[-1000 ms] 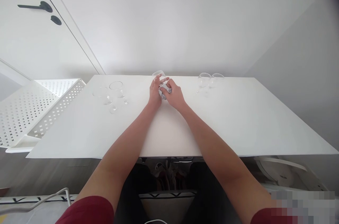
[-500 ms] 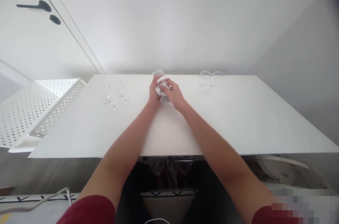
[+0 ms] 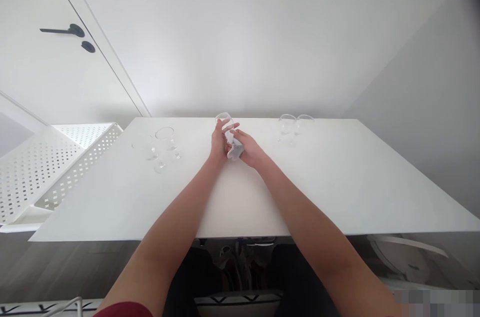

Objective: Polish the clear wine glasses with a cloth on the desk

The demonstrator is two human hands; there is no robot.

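Note:
A clear stemmed glass [image 3: 224, 120] stands between my hands at the far middle of the white table [image 3: 337, 182]. My left hand [image 3: 218, 141] is wrapped round the glass from the left. My right hand [image 3: 250, 150] is closed on a small white cloth [image 3: 234, 149] and presses it against the lower part of the glass. Only the rim and upper bowl of the glass show above my fingers.
Two clear glasses [image 3: 157, 143] stand at the far left of the table, two more [image 3: 293, 124] at the far right. A white perforated rack [image 3: 56, 162] sits left of the table. A white door with a dark handle [image 3: 67, 31] is behind it.
The camera has tilted, so the table sits lower in the picture. My right hand has slid the cloth a little down the glass. The left hand keeps its hold.

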